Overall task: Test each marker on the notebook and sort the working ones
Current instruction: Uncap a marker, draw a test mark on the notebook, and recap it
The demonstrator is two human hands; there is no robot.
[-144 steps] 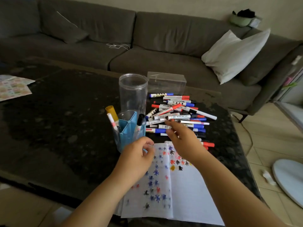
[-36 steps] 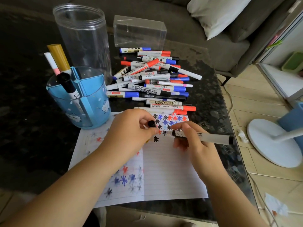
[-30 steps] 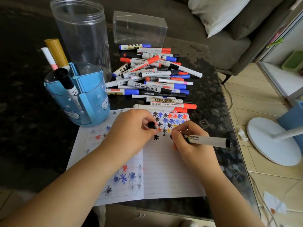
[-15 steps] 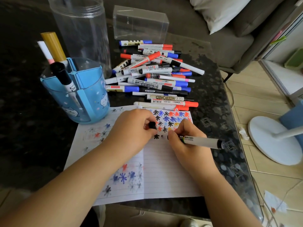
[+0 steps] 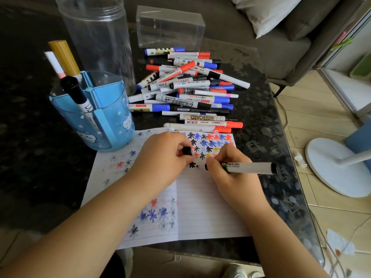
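An open lined notebook [image 5: 204, 207] lies at the table's near edge, dotted with black, blue and red star marks. My right hand [image 5: 232, 175] grips a white marker [image 5: 251, 167] with its black tip down on the page beside a black star. My left hand [image 5: 160, 163] rests on the notebook and pinches the marker's black cap [image 5: 186, 151]. Behind the notebook lies a pile of several markers [image 5: 188, 91]. A blue pen holder [image 5: 108, 125] at the left holds three markers.
A tall clear jar [image 5: 100, 37] and a clear plastic box [image 5: 170, 27] stand behind the pile on the dark table [image 5: 30, 137]. A sofa with a white pillow [image 5: 267, 11] is beyond. A white fan base [image 5: 331, 167] sits on the floor at right.
My right hand has brought the marker tip down to the page and slid it slightly left toward the black star. My left hand still holds the cap.
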